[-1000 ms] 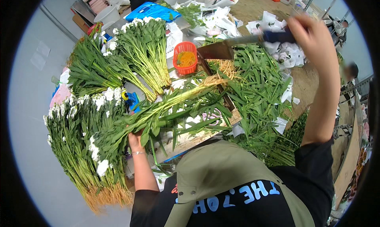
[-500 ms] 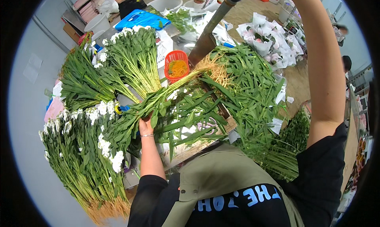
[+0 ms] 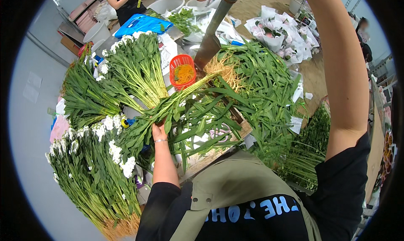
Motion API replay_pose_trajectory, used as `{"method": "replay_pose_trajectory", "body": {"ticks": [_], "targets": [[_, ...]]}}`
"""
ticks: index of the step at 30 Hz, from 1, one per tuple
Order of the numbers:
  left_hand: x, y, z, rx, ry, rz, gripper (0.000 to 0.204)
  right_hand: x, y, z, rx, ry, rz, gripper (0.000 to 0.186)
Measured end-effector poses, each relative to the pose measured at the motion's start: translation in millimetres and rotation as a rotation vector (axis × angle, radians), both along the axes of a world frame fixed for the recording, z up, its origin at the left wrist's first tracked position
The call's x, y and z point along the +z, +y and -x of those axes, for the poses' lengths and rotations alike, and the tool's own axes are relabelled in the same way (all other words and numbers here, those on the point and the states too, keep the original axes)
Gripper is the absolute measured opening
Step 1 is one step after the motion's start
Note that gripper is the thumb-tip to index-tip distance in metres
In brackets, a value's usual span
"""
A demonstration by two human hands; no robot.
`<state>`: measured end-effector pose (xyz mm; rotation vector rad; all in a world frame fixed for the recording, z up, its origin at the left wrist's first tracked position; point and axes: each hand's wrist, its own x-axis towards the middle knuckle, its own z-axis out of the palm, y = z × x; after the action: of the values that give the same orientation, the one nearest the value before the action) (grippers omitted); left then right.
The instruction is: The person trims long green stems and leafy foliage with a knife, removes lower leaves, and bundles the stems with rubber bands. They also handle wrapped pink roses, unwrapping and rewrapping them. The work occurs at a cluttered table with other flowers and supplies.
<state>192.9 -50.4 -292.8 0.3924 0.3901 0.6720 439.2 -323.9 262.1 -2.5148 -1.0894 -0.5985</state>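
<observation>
Left hand (image 3: 159,131): fingers closed around a flower bunch (image 3: 168,108), grip at the leafy part. Right hand: beyond the upper edge of view, so cannot tell its grip; the bare forearm (image 3: 343,72) rises along the 2 o'clock side.

Bunch position: over the worktop (image 3: 245,131), stems slanting from the left hand toward 1–2 o'clock. Pale roots (image 3: 222,72) at that end (some may be loose trimmings; they overlap too much to separate).

Blade (image 3: 208,47): raised, handle toward 12 o'clock, lower end just beside the red basket (image 3: 182,72). A dark bar (image 3: 235,115) runs below it toward 5 o'clock.

Surroundings, from the left hand: white-flowered bundles (image 3: 92,178) at 8 o'clock, more stems (image 3: 147,77) at 11, heaped leaves (image 3: 261,81) at 2.

Step in hand (judged): lining up the root end for a cut, roots still attached. Next move would call for a steady left grip, stems across the bar, fingers well clear, then a firm downstroke.
</observation>
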Motion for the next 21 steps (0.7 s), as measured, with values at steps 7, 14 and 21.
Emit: {"method": "replay_pose_trajectory", "body": {"ticks": [7,14,21], "targets": [[-13,-3,-41,-0.095,0.067,0.037,0.044,-11,-52,48,-0.161,0.121,-0.008,0.027],[-38,14,-3,-0.049,0.020,0.127,0.046,-172,-195,164,-0.242,0.421,0.729,0.035],[-22,-2,-5,-0.058,0.080,-0.044,0.044,-243,-223,170,-0.509,1.316,0.245,0.032]]}}
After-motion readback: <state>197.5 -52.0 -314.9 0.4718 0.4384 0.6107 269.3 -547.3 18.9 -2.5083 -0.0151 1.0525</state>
